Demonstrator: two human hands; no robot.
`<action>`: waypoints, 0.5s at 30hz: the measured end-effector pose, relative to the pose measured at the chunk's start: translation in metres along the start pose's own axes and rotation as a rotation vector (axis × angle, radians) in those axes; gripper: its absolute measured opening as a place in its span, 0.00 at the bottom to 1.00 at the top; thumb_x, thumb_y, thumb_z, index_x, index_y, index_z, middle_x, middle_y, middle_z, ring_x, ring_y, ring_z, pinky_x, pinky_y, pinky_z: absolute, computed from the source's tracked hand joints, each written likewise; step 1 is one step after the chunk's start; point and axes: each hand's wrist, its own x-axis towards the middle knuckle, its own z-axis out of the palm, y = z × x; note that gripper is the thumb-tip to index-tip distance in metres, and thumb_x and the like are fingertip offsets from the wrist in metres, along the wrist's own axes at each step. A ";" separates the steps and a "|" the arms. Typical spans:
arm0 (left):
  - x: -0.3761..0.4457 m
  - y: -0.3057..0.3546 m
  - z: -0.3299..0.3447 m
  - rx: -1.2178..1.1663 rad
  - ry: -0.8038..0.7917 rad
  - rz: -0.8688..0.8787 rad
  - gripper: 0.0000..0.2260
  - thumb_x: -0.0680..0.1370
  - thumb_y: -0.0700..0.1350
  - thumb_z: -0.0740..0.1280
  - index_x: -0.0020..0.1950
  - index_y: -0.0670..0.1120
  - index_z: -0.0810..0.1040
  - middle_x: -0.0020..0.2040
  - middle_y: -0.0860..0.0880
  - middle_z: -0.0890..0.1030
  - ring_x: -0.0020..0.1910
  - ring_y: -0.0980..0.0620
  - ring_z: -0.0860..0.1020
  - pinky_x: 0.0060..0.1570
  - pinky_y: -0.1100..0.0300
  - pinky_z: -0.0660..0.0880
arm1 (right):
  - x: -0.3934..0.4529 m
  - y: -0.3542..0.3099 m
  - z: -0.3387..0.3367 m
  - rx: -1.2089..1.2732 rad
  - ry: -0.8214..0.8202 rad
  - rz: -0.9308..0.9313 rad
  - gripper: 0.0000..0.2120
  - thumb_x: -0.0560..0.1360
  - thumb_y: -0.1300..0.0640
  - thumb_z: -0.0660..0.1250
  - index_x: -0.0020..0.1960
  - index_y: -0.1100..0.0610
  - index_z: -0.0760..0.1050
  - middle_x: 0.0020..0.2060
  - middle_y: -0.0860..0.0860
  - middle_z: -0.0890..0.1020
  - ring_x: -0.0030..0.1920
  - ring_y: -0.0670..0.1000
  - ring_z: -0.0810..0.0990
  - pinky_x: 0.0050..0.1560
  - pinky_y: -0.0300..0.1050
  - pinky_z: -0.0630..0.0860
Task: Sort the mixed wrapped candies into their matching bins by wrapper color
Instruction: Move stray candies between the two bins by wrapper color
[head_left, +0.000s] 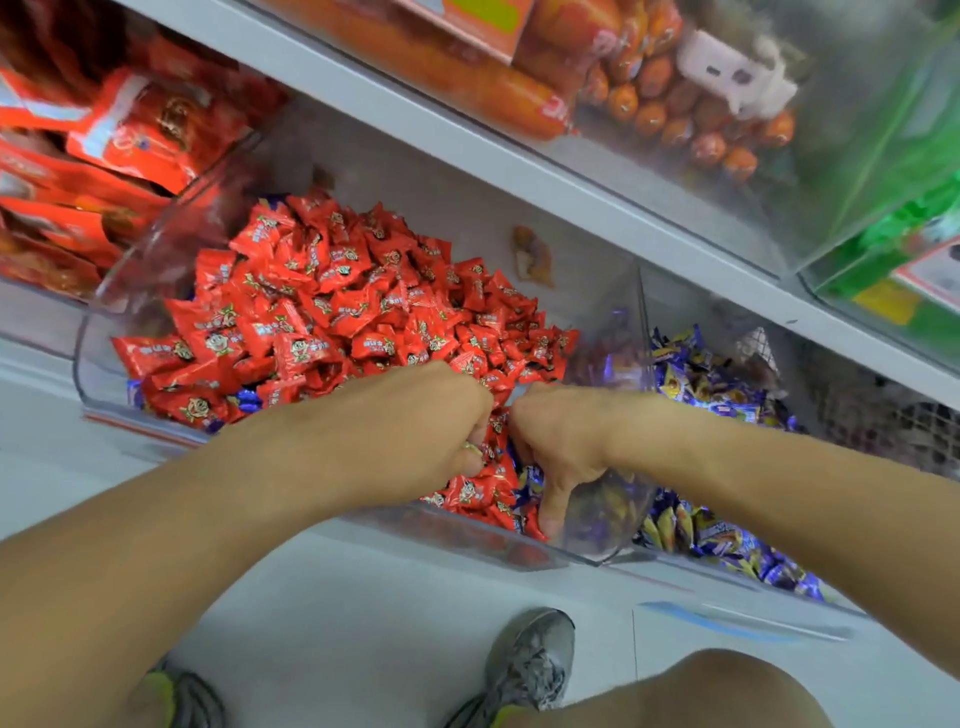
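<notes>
A person's two hands dug into the near corner of a clear bin (83, 364) heaped with red-wrapped candies (332, 306) at the centre of the frame, apparently to reach blue-wrapped candies (527, 480) buried among the red along the bin's front edge. The left hand (441, 421) was curled knuckles-up into the pile, its grip closed among the red wrappers; what it held, if anything, could not be made out. The right hand (561, 441), just beside it, had its fingers hooked downward against the blue strays, thumb pressed low near the bin's front wall, though whether it had pinched one could not be told. The matching bin of blue and yellow candies (727, 540) stood directly to the right, beyond a clear divider (641, 332), a short carry from the right hand. More blue wrappers showed at the red bin's lower left corner.
</notes>
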 end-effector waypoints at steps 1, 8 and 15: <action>0.001 -0.001 0.001 -0.029 -0.007 0.003 0.05 0.77 0.58 0.67 0.48 0.59 0.75 0.37 0.61 0.78 0.39 0.64 0.75 0.40 0.65 0.71 | 0.001 0.001 0.000 0.006 0.009 0.002 0.27 0.53 0.38 0.83 0.30 0.52 0.69 0.29 0.48 0.73 0.33 0.51 0.71 0.32 0.40 0.69; -0.001 -0.001 -0.003 0.015 -0.075 0.004 0.07 0.79 0.55 0.66 0.51 0.53 0.76 0.41 0.57 0.80 0.39 0.60 0.75 0.38 0.63 0.69 | 0.001 0.008 -0.003 0.105 0.012 0.003 0.33 0.64 0.45 0.81 0.63 0.57 0.75 0.34 0.43 0.67 0.44 0.51 0.72 0.36 0.37 0.66; -0.007 -0.002 -0.016 -0.077 0.050 -0.037 0.05 0.80 0.52 0.63 0.50 0.52 0.76 0.40 0.56 0.78 0.41 0.58 0.74 0.45 0.54 0.74 | -0.006 0.014 -0.009 0.136 0.068 -0.039 0.24 0.66 0.43 0.79 0.31 0.55 0.67 0.25 0.50 0.67 0.30 0.51 0.64 0.33 0.47 0.64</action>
